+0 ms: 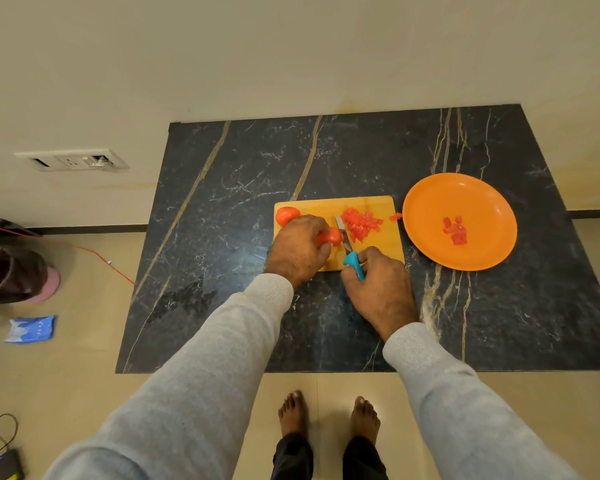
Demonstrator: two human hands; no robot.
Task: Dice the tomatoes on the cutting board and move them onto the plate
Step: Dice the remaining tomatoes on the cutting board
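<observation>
We see the left hand (300, 249) clamped on a tomato (329, 236) on the cutting board (378, 206) — the right hand (378, 289) grips a blue-handled knife (349, 252), blade against it.

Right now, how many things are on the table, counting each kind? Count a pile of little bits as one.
Tomatoes not yet diced: 2, one at the board's corner, one under the left hand
Piles of tomato bits: 2, on the board and on the plate
Stray tomato bit: 1
Knife: 1
Cutting board: 1
Plate: 1
Total: 8
</observation>
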